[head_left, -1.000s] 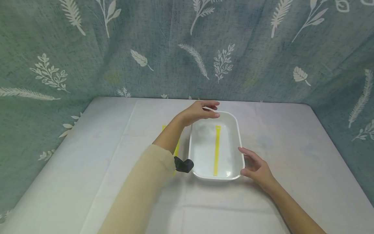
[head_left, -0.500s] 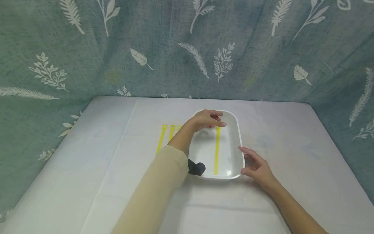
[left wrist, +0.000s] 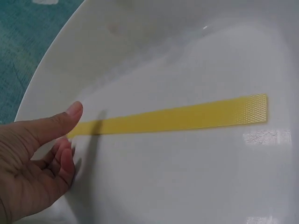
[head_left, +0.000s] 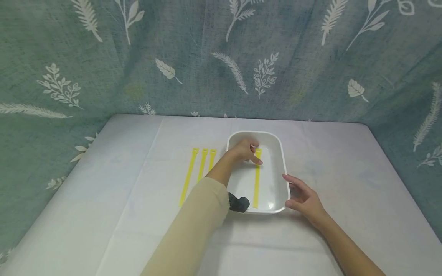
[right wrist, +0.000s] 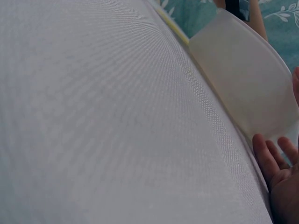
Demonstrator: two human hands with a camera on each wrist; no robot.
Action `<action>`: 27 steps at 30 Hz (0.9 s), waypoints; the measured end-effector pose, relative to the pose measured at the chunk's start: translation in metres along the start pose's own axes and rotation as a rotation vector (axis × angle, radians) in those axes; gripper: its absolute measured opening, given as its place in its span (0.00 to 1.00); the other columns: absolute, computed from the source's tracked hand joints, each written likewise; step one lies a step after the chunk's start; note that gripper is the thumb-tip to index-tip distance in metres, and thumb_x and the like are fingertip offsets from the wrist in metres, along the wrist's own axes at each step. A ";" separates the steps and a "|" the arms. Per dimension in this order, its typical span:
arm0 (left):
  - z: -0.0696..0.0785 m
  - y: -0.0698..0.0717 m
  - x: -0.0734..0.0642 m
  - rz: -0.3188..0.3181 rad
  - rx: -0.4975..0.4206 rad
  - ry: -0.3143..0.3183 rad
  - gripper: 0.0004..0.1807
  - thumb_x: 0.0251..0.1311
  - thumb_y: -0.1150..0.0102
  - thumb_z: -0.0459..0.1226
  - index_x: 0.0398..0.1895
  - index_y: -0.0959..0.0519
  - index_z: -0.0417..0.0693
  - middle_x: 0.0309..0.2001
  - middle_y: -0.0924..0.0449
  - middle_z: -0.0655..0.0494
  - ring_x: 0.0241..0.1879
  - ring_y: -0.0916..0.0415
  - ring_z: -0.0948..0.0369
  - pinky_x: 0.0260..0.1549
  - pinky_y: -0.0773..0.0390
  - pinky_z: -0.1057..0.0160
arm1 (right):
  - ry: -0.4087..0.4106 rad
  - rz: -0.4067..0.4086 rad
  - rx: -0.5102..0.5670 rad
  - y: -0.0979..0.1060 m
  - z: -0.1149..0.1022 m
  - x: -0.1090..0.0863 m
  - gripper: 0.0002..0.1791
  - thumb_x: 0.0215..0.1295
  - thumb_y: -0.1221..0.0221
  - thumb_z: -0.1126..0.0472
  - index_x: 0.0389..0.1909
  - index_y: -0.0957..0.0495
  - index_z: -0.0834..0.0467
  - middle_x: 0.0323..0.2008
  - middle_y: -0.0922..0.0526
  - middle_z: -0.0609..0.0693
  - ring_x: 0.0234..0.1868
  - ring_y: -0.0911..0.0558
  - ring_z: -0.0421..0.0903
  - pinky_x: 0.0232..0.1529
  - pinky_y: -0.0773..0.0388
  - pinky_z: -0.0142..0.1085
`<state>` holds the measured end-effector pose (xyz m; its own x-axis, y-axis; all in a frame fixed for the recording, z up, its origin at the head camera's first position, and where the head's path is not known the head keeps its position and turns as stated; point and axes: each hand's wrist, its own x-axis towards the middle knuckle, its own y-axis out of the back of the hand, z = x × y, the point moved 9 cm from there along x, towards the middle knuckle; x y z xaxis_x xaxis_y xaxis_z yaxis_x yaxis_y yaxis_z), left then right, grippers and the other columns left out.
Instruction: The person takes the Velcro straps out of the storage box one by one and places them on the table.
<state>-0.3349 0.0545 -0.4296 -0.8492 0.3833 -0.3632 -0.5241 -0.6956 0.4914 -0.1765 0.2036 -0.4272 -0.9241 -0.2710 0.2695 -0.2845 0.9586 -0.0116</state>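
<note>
A white rectangular tray [head_left: 241,188] sits on the table with a flat yellow plastic strip [head_left: 256,184] lying lengthwise in it. My left hand [head_left: 241,150] reaches into the tray over the strip's far, slotted end. In the left wrist view, its thumb and bent fingers stand apart at the strip's narrow end, and the wide end shows a textured patch. My right hand [head_left: 307,203] rests at the tray's right side, thumb and forefinger spread against the outer wall. In the right wrist view, fingertips [right wrist: 259,142] are at the foot of that wall.
Left of the tray, three similar yellow strips [head_left: 188,176] lie side by side on the white tablecloth [head_left: 138,230], partly covered by my left sleeve [head_left: 197,218]. A black wrist camera [head_left: 239,203] hangs over the tray's near left corner. Patterned green cloth [head_left: 193,65] backs the table.
My left hand has moved from above the tray's far rim down and nearer, to the strip's slotted end. The strips on the left have come into view. My right hand and the tray stay put.
</note>
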 end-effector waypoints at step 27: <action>0.002 -0.011 0.000 -0.035 0.204 -0.090 0.36 0.42 0.25 0.32 0.58 0.30 0.44 0.44 0.27 0.52 0.43 0.31 0.59 0.44 0.28 0.67 | 0.009 0.009 -0.066 0.000 0.002 0.000 0.39 0.48 0.35 0.78 0.64 0.34 0.63 0.61 0.28 0.45 0.55 0.24 0.37 0.42 0.19 0.32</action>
<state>-0.3295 0.0634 -0.4332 -0.8278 0.4640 -0.3153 -0.5477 -0.5468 0.6333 -0.1765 0.2034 -0.4287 -0.9239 -0.2622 0.2786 -0.2587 0.9647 0.0499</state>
